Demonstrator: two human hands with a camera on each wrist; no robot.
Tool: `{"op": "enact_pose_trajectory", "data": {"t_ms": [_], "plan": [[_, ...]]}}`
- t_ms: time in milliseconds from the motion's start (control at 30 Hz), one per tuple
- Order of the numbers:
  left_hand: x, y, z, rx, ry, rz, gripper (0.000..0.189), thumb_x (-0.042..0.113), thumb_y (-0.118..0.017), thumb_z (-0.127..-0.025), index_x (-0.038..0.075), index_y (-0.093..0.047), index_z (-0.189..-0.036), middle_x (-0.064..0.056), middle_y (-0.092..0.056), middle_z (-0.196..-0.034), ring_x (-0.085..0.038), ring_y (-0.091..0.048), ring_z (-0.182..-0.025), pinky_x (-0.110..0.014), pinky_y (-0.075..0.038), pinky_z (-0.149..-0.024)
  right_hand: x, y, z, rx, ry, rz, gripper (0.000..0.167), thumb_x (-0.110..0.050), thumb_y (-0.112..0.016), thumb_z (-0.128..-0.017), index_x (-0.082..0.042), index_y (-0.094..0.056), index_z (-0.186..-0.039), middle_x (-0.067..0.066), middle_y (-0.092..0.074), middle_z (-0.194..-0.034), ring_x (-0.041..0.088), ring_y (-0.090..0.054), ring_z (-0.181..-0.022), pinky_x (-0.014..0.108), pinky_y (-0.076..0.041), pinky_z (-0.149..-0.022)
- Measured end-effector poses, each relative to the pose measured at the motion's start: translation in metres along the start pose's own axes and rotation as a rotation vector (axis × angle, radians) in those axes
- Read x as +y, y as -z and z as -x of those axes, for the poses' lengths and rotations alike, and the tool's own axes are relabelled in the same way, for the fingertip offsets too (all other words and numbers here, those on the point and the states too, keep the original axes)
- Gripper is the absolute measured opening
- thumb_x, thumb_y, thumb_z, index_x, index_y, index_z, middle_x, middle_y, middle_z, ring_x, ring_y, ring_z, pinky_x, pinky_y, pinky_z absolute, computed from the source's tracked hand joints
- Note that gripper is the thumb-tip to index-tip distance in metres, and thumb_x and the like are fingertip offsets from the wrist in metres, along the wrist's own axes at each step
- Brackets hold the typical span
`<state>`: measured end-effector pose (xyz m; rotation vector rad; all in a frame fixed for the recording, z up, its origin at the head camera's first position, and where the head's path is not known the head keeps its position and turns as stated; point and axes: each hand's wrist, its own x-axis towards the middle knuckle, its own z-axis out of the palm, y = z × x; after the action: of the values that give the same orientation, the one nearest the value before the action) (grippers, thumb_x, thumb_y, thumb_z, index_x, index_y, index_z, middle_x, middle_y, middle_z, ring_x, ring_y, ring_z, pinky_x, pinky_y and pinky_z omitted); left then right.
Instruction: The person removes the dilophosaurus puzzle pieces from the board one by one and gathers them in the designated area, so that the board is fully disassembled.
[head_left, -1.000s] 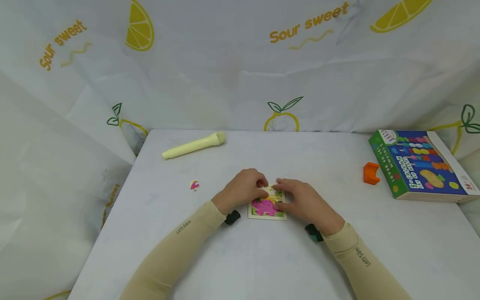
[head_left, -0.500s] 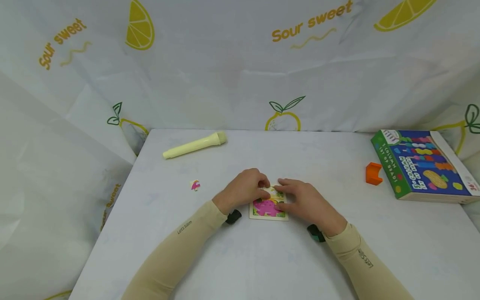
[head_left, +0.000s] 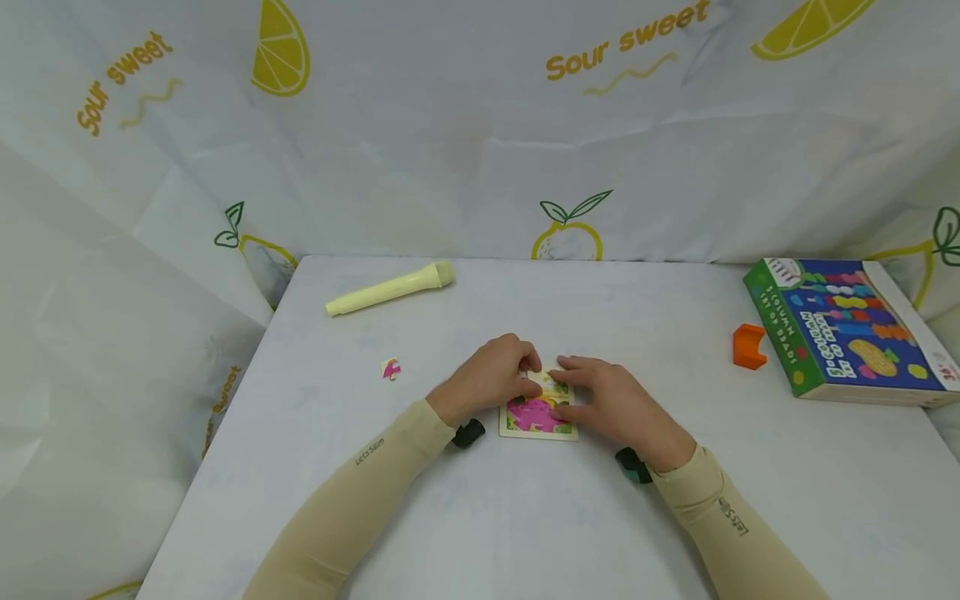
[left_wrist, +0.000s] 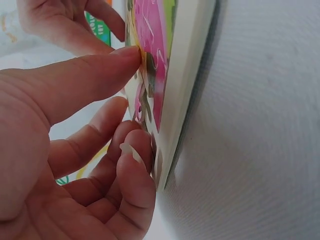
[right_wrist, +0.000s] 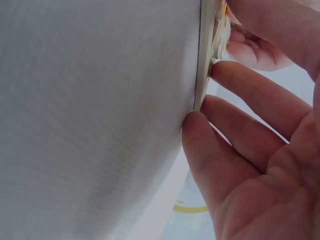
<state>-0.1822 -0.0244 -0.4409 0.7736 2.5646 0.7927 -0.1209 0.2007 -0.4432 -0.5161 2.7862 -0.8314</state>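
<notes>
Both hands (head_left: 489, 377) (head_left: 613, 406) have barely moved: left curled, pinching a puzzle piece (left_wrist: 139, 104), right loosely spread against the puzzle board (head_left: 538, 434).

Wears a beige left sleeve (head_left: 367, 492) and a matching beige right sleeve (head_left: 738, 533), both plain, smooth and close-fitting. Is covered by them along the forearms, from the lower edge of the head view up to the wrists. Bears small dark lettering (head_left: 370, 451) on the left one, seemingly "LetsSlim", and similar print (head_left: 732, 517) on the right. Shows a loose fold by the right cuff (head_left: 684, 481) and soft creases lower down the left. Carries a small black device (head_left: 469, 433) at the left wrist and a second device (head_left: 633, 465) at the right, black with a green patch.
</notes>
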Motion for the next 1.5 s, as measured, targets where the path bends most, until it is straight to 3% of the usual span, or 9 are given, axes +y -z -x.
{"op": "enact_pose_trajectory", "data": {"t_ms": [333,633,900,1100,1267,1500], "plan": [[0.001,0.000,-0.001,0.012,0.041,0.068,0.022,0.024,-0.082,-0.098,0.013,-0.078,-0.117,0.002,-0.072,-0.107,-0.011,-0.063,-0.098,-0.027,-0.054,-0.089,0.000,0.000,0.000,0.001,-0.012,0.000,0.057,-0.028,-0.088,-0.092,-0.008,-0.071,-0.143,0.018,-0.058,-0.159,0.045,-0.052,-0.149,0.062,-0.047,-0.117],[-0.002,0.003,0.001,0.025,0.007,0.120,0.007,0.020,-0.073,-0.105,0.017,-0.078,-0.107,0.005,-0.072,-0.091,-0.010,-0.062,-0.086,-0.025,-0.051,-0.079,-0.001,-0.001,-0.001,0.000,-0.018,0.008,0.058,-0.029,-0.089,-0.092,-0.009,-0.071,-0.143,0.017,-0.058,-0.160,0.044,-0.052,-0.150,0.062,-0.046,-0.118],[-0.003,0.005,0.001,0.013,0.020,0.147,0.005,0.021,-0.072,-0.106,0.019,-0.077,-0.104,0.004,-0.070,-0.089,-0.010,-0.060,-0.082,-0.024,-0.049,-0.075,-0.001,-0.001,-0.003,-0.004,-0.013,0.011,0.057,-0.030,-0.088,-0.092,-0.008,-0.072,-0.142,0.017,-0.059,-0.159,0.045,-0.052,-0.149,0.063,-0.046,-0.118],[-0.002,0.005,0.000,-0.002,0.022,0.152,0.007,0.021,-0.071,-0.106,0.018,-0.077,-0.106,0.003,-0.071,-0.090,-0.011,-0.062,-0.082,-0.025,-0.049,-0.076,-0.005,0.000,-0.009,0.035,-0.018,0.035,0.046,-0.030,-0.087,-0.093,-0.007,-0.078,-0.131,0.020,-0.066,-0.149,0.046,-0.060,-0.142,0.063,-0.048,-0.115],[-0.002,0.005,0.000,-0.005,0.027,0.169,0.007,0.022,-0.071,-0.106,0.018,-0.077,-0.106,0.002,-0.073,-0.091,-0.010,-0.063,-0.082,-0.025,-0.050,-0.075,-0.012,0.000,-0.016,0.046,-0.063,0.070,0.038,-0.031,-0.088,-0.092,-0.008,-0.083,-0.122,0.021,-0.071,-0.142,0.046,-0.064,-0.135,0.063,-0.049,-0.112],[-0.004,0.008,0.000,-0.016,0.014,0.182,0.008,0.021,-0.072,-0.106,0.016,-0.077,-0.108,0.001,-0.074,-0.092,-0.009,-0.064,-0.081,-0.024,-0.051,-0.076,-0.018,-0.004,-0.013,0.070,-0.117,0.081,0.039,-0.029,-0.088,-0.092,-0.007,-0.082,-0.123,0.018,-0.071,-0.144,0.046,-0.062,-0.138,0.062,-0.050,-0.113]]}}
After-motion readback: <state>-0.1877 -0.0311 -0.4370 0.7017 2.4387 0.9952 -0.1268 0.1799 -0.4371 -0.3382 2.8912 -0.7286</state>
